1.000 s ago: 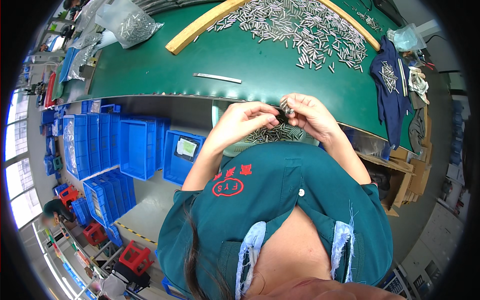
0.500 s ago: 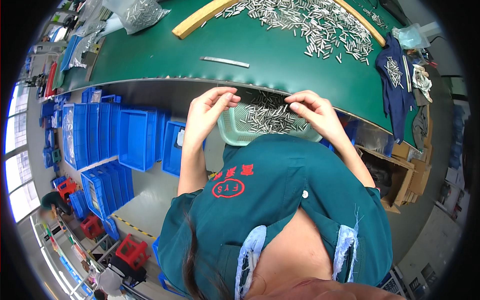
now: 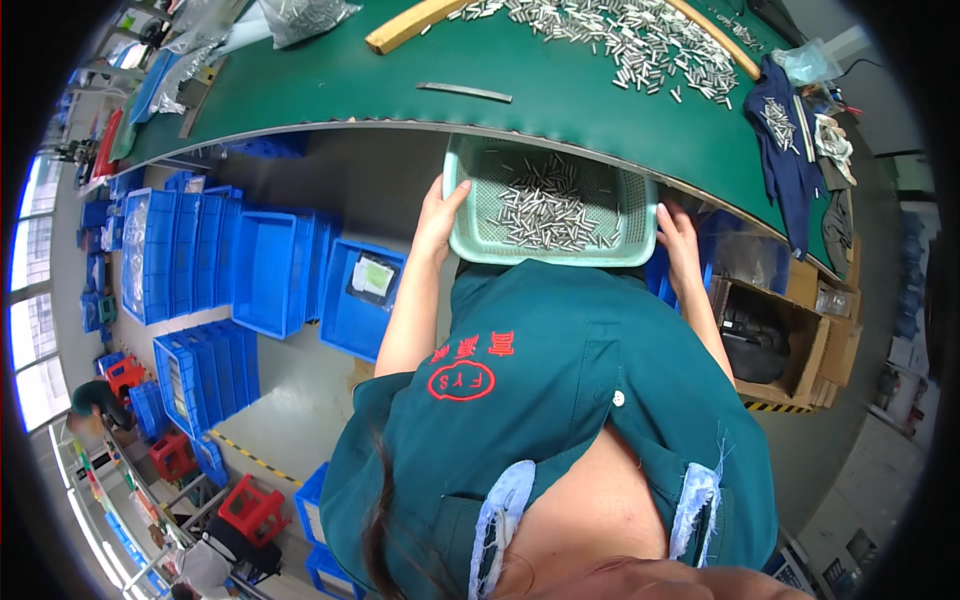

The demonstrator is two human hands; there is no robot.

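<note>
A mint-green plastic basket [image 3: 480, 250] sits at my lap, its far side under the table edge. Many short metal pins [image 3: 548, 210] lie heaped in the middle of it. My left hand [image 3: 437, 218] grips the basket's left side, thumb over the rim. At the opposite end, my right hand [image 3: 679, 240] is closed against the right side, some fingers hidden behind the wall. Beyond the basket, a large spread of similar pins [image 3: 650, 45] covers the far part of the green table [image 3: 330, 85].
A flat metal strip [image 3: 464, 92] lies near the table's front edge, and a wooden bar [image 3: 415, 25] beside the pins. Dark blue cloth [image 3: 783, 180] hangs over the right edge. Blue bins [image 3: 265, 275] stand at left; a cardboard box [image 3: 765, 335] stands low on the right.
Both hands have gone from above the basket to its two sides and taken hold of it. More of the basket now shows; the view has shifted slightly.
</note>
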